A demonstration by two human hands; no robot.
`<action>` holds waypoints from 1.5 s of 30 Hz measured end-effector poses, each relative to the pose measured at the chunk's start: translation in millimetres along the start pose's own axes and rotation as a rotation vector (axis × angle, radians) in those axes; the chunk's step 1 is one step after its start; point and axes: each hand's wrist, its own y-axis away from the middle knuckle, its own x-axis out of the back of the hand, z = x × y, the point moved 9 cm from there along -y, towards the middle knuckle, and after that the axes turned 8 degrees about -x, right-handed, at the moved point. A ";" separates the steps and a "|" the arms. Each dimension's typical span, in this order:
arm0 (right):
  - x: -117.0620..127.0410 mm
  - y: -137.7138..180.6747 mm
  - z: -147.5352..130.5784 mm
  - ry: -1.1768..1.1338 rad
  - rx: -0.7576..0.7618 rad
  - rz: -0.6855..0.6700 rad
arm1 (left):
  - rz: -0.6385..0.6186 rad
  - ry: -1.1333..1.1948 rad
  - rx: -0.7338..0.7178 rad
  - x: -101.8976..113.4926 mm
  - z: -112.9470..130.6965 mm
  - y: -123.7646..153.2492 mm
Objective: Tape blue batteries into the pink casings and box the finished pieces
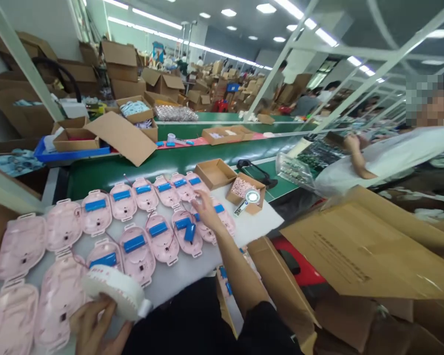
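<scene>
My left hand grips a roll of white tape by its near rim, low over the front left shells. Two rows of pink plastic shells lie on a white sheet, many with a blue battery pack inside. One shell in the front row has a loose-looking, tilted battery pack beside another. My right hand reaches over the right end of the rows, fingers apart and close to a back-row shell. I make out nothing in its fingers.
Beyond the sheet runs a green conveyor. An open carton and a box of small pink parts stand at the right. By my right arm is a carton holding battery packs. A co-worker's sleeve is at far right.
</scene>
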 end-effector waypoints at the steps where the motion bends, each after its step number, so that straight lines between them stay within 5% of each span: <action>1: 6.6 6.4 1.0 0.143 0.017 0.011 | 0.012 0.018 0.052 2.2 -1.4 -3.5; 5: 0.2 32.6 27.6 0.938 -0.013 -0.076 | -0.001 0.087 0.213 -3.1 -9.9 -5.0; 8: -9.3 44.1 46.7 1.092 -0.049 -0.051 | -0.040 0.115 0.231 -10.1 -9.6 -8.3; 12: -12.9 53.1 58.9 0.831 -0.054 -0.010 | -0.096 0.162 0.247 -14.3 -3.7 -17.3; 15: -7.2 66.0 60.0 0.331 -0.065 0.016 | -0.194 0.249 0.307 -24.5 -1.2 -15.0; 18: -21.5 91.7 61.9 -0.223 -0.189 -0.114 | -0.303 0.309 0.336 -36.2 1.4 -6.1; 20: -43.7 114.5 54.7 -0.392 -0.270 -0.286 | -0.361 0.314 0.307 -40.8 4.2 -2.8; 25: -76.3 150.4 23.4 -0.131 -0.169 -0.611 | -0.473 0.321 0.182 -47.7 8.8 -7.3; 30: -67.7 147.9 2.0 0.468 0.156 -0.528 | -0.518 0.320 0.130 -50.4 9.8 -10.7; 34: -68.4 156.2 -0.3 0.568 0.178 -0.581 | -0.514 0.299 0.151 -49.1 9.4 -6.3; 37: -79.4 169.2 13.5 0.486 0.061 -0.669 | -0.515 0.264 0.153 -46.7 8.7 -3.5; 40: -99.7 183.4 49.6 0.153 -0.203 -0.699 | -0.553 0.224 0.141 -46.8 5.9 -4.2; 45: -92.6 178.9 95.8 -0.319 -0.324 -0.273 | -0.539 0.117 0.121 -45.9 6.4 -15.6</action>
